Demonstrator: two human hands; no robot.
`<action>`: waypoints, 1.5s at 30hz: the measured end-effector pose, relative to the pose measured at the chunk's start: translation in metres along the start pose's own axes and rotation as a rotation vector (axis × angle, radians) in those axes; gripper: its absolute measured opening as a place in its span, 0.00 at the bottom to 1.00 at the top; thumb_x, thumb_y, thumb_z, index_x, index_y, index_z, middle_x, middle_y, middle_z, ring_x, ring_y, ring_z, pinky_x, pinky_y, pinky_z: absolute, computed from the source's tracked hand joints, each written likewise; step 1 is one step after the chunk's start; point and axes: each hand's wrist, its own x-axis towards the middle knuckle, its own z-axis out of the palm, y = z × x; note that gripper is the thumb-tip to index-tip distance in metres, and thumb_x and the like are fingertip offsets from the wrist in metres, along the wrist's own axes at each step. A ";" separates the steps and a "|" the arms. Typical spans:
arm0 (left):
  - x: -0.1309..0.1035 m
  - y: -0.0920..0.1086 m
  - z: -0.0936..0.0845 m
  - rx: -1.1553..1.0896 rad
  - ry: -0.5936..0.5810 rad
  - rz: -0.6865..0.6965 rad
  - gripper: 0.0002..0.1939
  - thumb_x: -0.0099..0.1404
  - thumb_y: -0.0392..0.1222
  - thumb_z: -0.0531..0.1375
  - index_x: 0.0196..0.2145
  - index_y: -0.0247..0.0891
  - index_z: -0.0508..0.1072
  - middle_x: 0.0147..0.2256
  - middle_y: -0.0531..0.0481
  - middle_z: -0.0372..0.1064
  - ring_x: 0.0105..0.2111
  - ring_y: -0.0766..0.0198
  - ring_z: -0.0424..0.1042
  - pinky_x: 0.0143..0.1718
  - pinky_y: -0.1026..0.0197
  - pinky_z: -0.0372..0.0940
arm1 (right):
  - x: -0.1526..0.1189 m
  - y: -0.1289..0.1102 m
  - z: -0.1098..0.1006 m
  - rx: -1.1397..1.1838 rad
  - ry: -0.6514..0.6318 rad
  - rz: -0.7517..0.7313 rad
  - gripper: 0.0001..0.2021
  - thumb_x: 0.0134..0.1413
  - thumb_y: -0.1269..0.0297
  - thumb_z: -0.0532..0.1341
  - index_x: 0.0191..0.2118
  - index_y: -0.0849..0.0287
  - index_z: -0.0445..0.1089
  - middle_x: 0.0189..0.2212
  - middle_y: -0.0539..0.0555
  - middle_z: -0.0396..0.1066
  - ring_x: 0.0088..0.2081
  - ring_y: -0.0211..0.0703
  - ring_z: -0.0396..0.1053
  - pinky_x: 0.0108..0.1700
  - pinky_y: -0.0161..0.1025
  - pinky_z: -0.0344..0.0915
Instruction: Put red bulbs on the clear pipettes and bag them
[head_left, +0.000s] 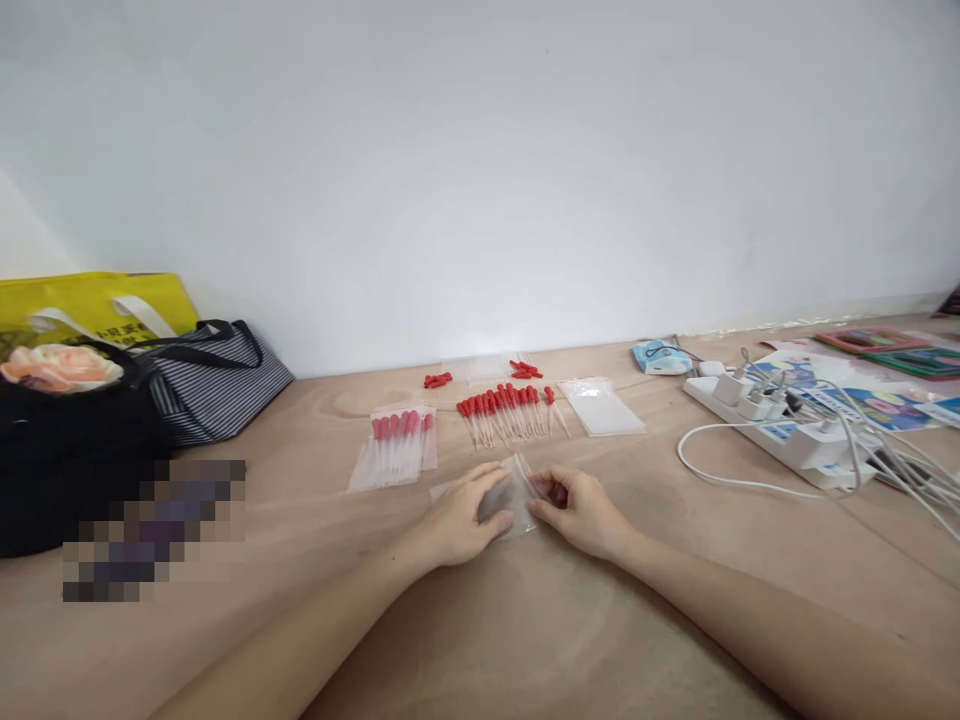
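Note:
My left hand (469, 515) rests on the left side of a clear plastic bag (516, 500), its thumb and fingers apart with the bag between them. At the bag's right edge, my right hand (577, 508) has thumb and fingers pinched on the plastic. Just beyond the hands lies a row of droppers with red bulbs (506, 412). Left of that row, more red-bulbed droppers are inside clear bags (396, 445). A stack of clear bags (604, 407) lies to the right of the row.
Loose red bulbs (438, 380) and clear tubes (491, 370) lie near the wall. On the right are a white power strip (780, 440) with cables, a blue mask (661, 358) and colourful sheets (885, 400). A striped bag (217, 385) and black bag (75, 460) stand left.

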 end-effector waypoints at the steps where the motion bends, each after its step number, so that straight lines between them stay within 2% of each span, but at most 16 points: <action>1: 0.003 0.000 0.003 -0.001 0.000 0.013 0.25 0.59 0.46 0.54 0.54 0.37 0.58 0.56 0.43 0.51 0.56 0.55 0.50 0.54 0.51 0.51 | -0.001 -0.001 -0.001 -0.045 0.012 -0.029 0.09 0.44 0.63 0.59 0.33 0.60 0.69 0.25 0.51 0.65 0.26 0.36 0.61 0.30 0.35 0.60; 3: 0.005 0.000 0.007 0.020 -0.002 0.043 0.25 0.60 0.50 0.52 0.54 0.39 0.57 0.57 0.44 0.49 0.57 0.54 0.46 0.54 0.49 0.49 | -0.001 -0.001 -0.004 -0.115 0.020 -0.122 0.10 0.44 0.58 0.59 0.28 0.60 0.69 0.26 0.53 0.64 0.28 0.38 0.62 0.32 0.37 0.60; 5: 0.005 -0.002 0.011 0.049 0.005 0.064 0.25 0.61 0.52 0.50 0.54 0.42 0.57 0.57 0.46 0.48 0.58 0.54 0.44 0.55 0.48 0.47 | 0.000 -0.001 -0.010 -0.160 -0.010 -0.272 0.13 0.42 0.54 0.60 0.29 0.60 0.69 0.30 0.55 0.65 0.32 0.41 0.63 0.35 0.39 0.61; 8: 0.003 -0.004 0.012 0.070 0.016 0.074 0.25 0.62 0.52 0.49 0.55 0.42 0.55 0.58 0.46 0.48 0.58 0.55 0.44 0.55 0.48 0.46 | 0.004 0.001 -0.022 -0.206 -0.137 -0.522 0.15 0.41 0.52 0.61 0.32 0.59 0.71 0.36 0.56 0.66 0.38 0.44 0.63 0.41 0.42 0.59; 11: 0.002 -0.003 0.011 0.079 0.008 0.068 0.26 0.62 0.52 0.49 0.56 0.41 0.54 0.58 0.45 0.48 0.58 0.56 0.44 0.55 0.49 0.46 | 0.011 0.003 -0.030 -0.168 -0.287 -0.672 0.14 0.44 0.55 0.60 0.35 0.59 0.71 0.36 0.56 0.68 0.41 0.44 0.64 0.45 0.41 0.59; 15: 0.003 -0.002 0.012 0.056 0.033 0.088 0.27 0.62 0.50 0.49 0.56 0.39 0.52 0.57 0.45 0.49 0.57 0.56 0.47 0.55 0.49 0.47 | 0.016 0.006 -0.033 -0.124 -0.428 -0.727 0.18 0.46 0.57 0.58 0.45 0.58 0.67 0.46 0.57 0.64 0.48 0.43 0.61 0.49 0.40 0.56; 18: 0.000 -0.005 0.009 0.006 0.041 0.095 0.28 0.62 0.49 0.50 0.57 0.40 0.49 0.57 0.45 0.49 0.57 0.57 0.48 0.55 0.50 0.49 | 0.017 0.008 -0.034 -0.179 -0.445 -0.702 0.23 0.45 0.55 0.59 0.49 0.53 0.63 0.54 0.57 0.55 0.53 0.46 0.56 0.52 0.45 0.51; 23: -0.015 -0.019 -0.008 -0.001 -0.018 0.079 0.28 0.61 0.49 0.51 0.57 0.42 0.50 0.57 0.47 0.50 0.55 0.57 0.51 0.53 0.51 0.52 | 0.020 0.011 -0.035 -0.202 -0.469 -0.672 0.30 0.43 0.53 0.61 0.54 0.49 0.55 0.57 0.57 0.48 0.57 0.48 0.47 0.54 0.48 0.46; 26: -0.022 -0.027 -0.016 0.009 0.001 0.077 0.26 0.61 0.49 0.51 0.56 0.43 0.52 0.56 0.48 0.53 0.54 0.58 0.54 0.53 0.54 0.53 | 0.021 0.011 -0.036 -0.207 -0.474 -0.635 0.27 0.43 0.52 0.61 0.52 0.47 0.59 0.58 0.56 0.47 0.56 0.49 0.49 0.54 0.52 0.41; 29: -0.023 -0.031 -0.017 0.012 0.014 0.080 0.25 0.61 0.48 0.51 0.55 0.42 0.54 0.55 0.49 0.54 0.54 0.59 0.55 0.53 0.55 0.53 | 0.020 0.013 -0.037 -0.199 -0.448 -0.593 0.20 0.44 0.52 0.60 0.46 0.47 0.66 0.56 0.55 0.51 0.53 0.48 0.55 0.54 0.54 0.40; 34: -0.021 -0.031 -0.014 0.026 0.021 0.077 0.25 0.61 0.48 0.52 0.55 0.41 0.56 0.55 0.48 0.55 0.54 0.57 0.54 0.53 0.53 0.51 | 0.019 0.022 -0.040 -0.162 -0.338 -0.527 0.13 0.43 0.53 0.61 0.36 0.51 0.72 0.42 0.52 0.68 0.44 0.44 0.62 0.49 0.46 0.51; 36: -0.022 -0.031 -0.014 0.029 0.023 0.077 0.25 0.61 0.48 0.52 0.55 0.41 0.56 0.55 0.48 0.55 0.55 0.57 0.53 0.54 0.52 0.51 | 0.024 0.024 -0.042 -0.123 -0.267 -0.470 0.11 0.47 0.55 0.58 0.33 0.55 0.73 0.34 0.52 0.71 0.38 0.40 0.65 0.44 0.41 0.56; 39: -0.022 -0.031 -0.014 0.030 0.015 0.074 0.25 0.61 0.48 0.52 0.55 0.41 0.56 0.55 0.48 0.55 0.55 0.57 0.53 0.54 0.52 0.50 | 0.046 0.028 -0.042 -0.153 -0.037 -0.249 0.09 0.50 0.62 0.55 0.30 0.59 0.70 0.28 0.52 0.70 0.32 0.38 0.65 0.37 0.36 0.59; 42: -0.023 -0.032 -0.013 0.032 0.012 0.068 0.25 0.61 0.49 0.51 0.55 0.42 0.56 0.55 0.49 0.54 0.55 0.57 0.52 0.54 0.50 0.50 | 0.081 0.031 -0.042 -0.270 0.209 0.102 0.08 0.48 0.67 0.54 0.35 0.62 0.65 0.33 0.55 0.69 0.36 0.41 0.65 0.37 0.35 0.59; 43: -0.023 -0.032 -0.013 0.033 0.012 0.066 0.25 0.61 0.49 0.51 0.55 0.42 0.56 0.55 0.49 0.54 0.55 0.57 0.52 0.54 0.50 0.50 | 0.092 0.033 -0.041 -0.297 0.248 0.223 0.11 0.47 0.67 0.54 0.38 0.63 0.63 0.35 0.57 0.68 0.38 0.43 0.65 0.37 0.36 0.59; 45: -0.023 -0.034 -0.012 0.032 0.012 0.068 0.25 0.61 0.49 0.52 0.55 0.42 0.56 0.55 0.49 0.55 0.55 0.57 0.52 0.54 0.50 0.50 | 0.112 0.035 -0.040 -0.317 0.270 0.333 0.16 0.47 0.66 0.54 0.44 0.65 0.58 0.37 0.62 0.67 0.39 0.48 0.65 0.36 0.38 0.59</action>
